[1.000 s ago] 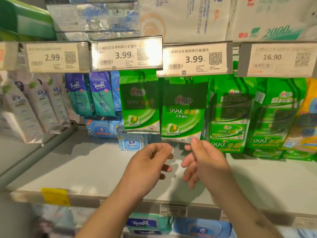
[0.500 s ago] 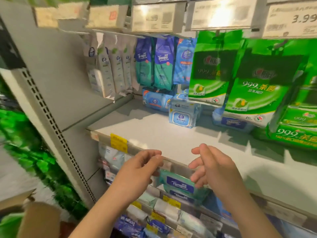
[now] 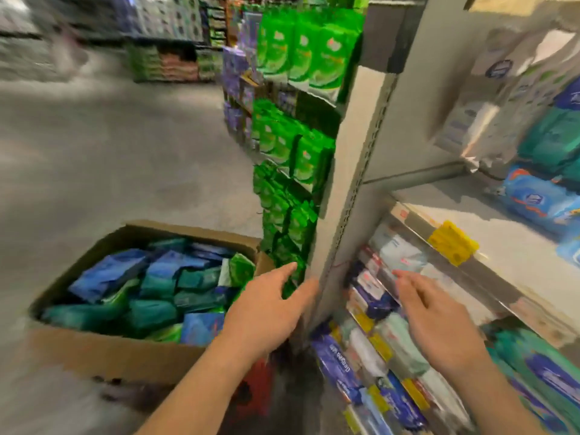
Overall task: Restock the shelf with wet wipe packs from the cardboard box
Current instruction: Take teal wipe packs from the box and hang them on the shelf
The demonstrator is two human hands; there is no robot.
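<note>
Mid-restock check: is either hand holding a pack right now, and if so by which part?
Nothing is held. The left hand hangs open beside the cardboard box, fingers spread. The right hand is open too, in front of the lower shelf packs.

- 1 head-worn wide-angle view, blurred, looks forward and down along a shop aisle.
- Cardboard box point(image 3: 103, 350) lies near at 8 o'clock, shelf point(image 3: 489, 233) close at 3 o'clock, floor point(image 3: 94, 146) stretches toward 11 o'clock.

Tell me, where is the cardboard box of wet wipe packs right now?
The cardboard box sits on the floor at lower left of the head view, left of the shelf upright, with the left hand just beside its right end.
</note>
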